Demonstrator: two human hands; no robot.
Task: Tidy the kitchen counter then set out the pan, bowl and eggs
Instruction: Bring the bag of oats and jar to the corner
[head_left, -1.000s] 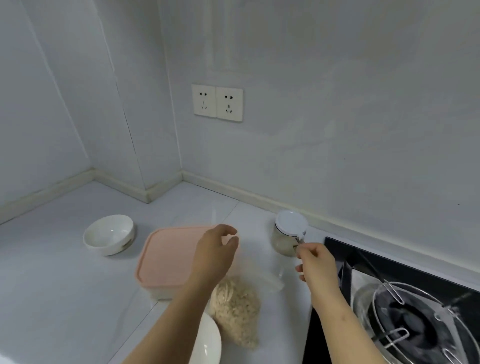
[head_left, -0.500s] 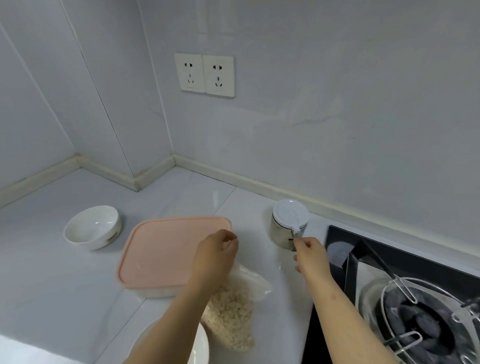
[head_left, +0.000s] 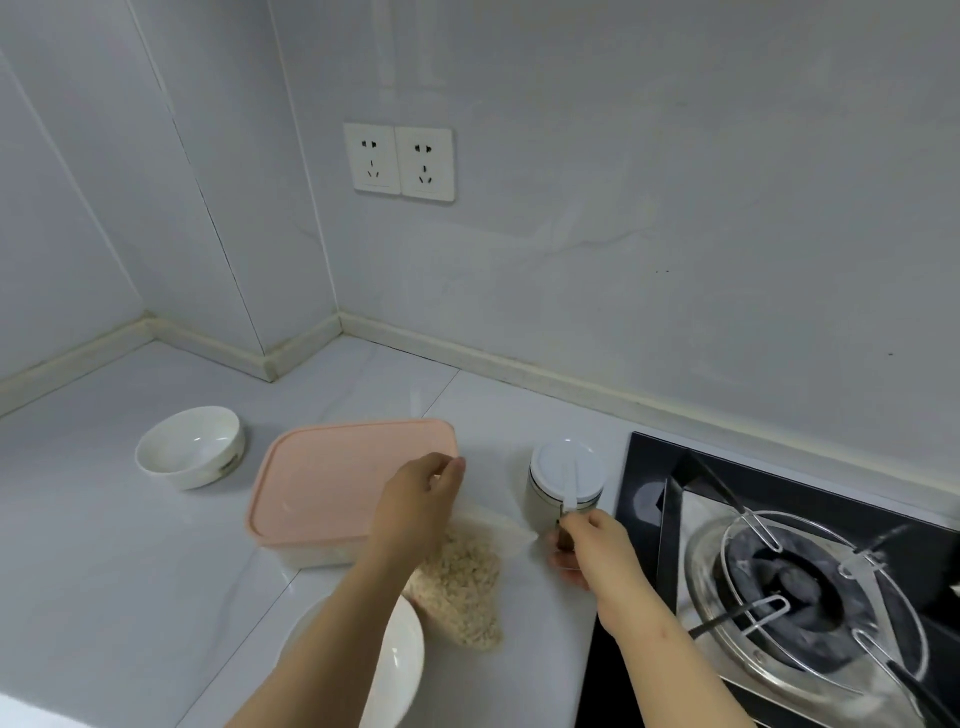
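We look down on a white counter (head_left: 130, 571) in a corner of pale walls, with two sockets (head_left: 399, 162) above it. We count two white bowls. The far bowl (head_left: 189, 447) stands upright at the left with its glossy inside showing, and the near bowl (head_left: 395, 670) sits partly under the left forearm. One pink-lidded box (head_left: 332, 488) lies between them, its contents hidden. One clear bag (head_left: 460, 592) of pale flakes lies just beside it. One white-lidded jar (head_left: 569, 478) stands by the stove (head_left: 795, 587). The left hand (head_left: 421, 501) curls its fingers at the lid's corner, and we cannot tell whether they pinch anything. The right hand (head_left: 592, 543) grips a small dark handle (head_left: 562, 535) at the jar's side.
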